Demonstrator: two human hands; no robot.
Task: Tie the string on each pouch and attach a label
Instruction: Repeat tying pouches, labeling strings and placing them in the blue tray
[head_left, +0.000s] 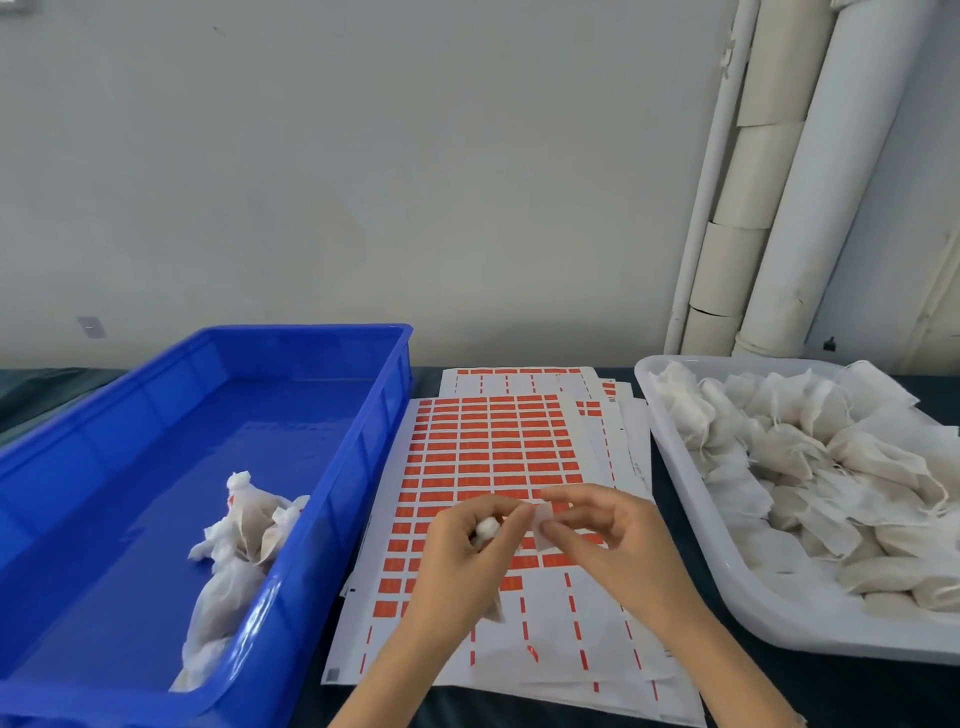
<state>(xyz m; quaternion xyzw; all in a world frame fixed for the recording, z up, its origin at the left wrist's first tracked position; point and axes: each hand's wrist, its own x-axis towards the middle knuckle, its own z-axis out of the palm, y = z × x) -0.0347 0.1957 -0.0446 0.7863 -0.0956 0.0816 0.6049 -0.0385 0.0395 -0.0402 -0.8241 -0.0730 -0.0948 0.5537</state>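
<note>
Above the near end of the label sheet (493, 447), a worker's left hand (457, 561) gripped a pouch (487, 529) by its gathered neck while the right hand (618, 540) pinched a small label (543, 527) just beside it, seemingly steadying the neck for sticking.

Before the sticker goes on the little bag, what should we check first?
1. Is the pouch gripped in the left hand? Ok.
2. Is the label pinched in the right hand? Ok.
3. Is the string tied? Cannot tell, the fingers hide it.
4. Is the sticky side of the label facing the pouch? Cannot tell.
5. Does the label sheet have red labels left? Ok.
6. Does the blue bin have room for another pouch? Ok.
</note>
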